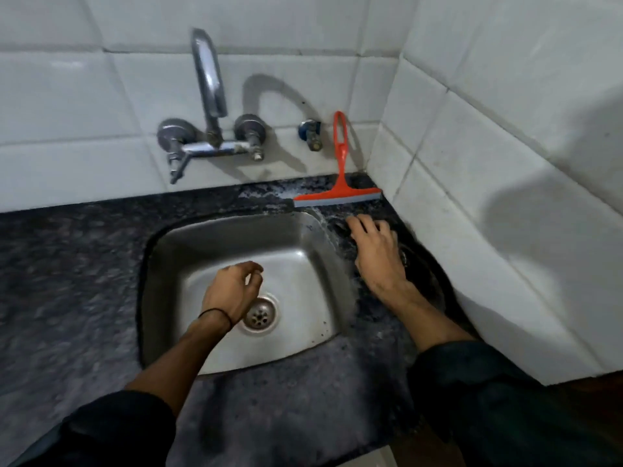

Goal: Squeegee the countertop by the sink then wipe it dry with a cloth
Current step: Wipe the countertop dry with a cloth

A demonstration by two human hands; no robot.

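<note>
Nearest the camera, 2 dark sleeves lead out to bare forearms. The left hand point(232, 291) hangs over the sink point(303, 237) just short of the drain point(259, 313), its fingers loosely curled and holding nothing. The right hand point(374, 254) lies on the strip of countertop point(67, 264) right of the basin, fingers spread wide and empty, fingertips on a wet, glistening patch. A dark blurred shape sits beside its wrist, and I cannot tell whether it is shadow or fabric. Just beyond the fingertips, apart from them, the red squeegee point(337, 193) stands with its grey blade on the counter and its handle leaning up against the back tiles, near the corner. Further back are the wall tap point(209, 96) and a small valve point(312, 133). The squeegee step looks not yet begun. The next move probably calls for the right hand to reach forward, take the handle, and draw the blade across the water toward the basin. No cloth is plainly visible.
</note>
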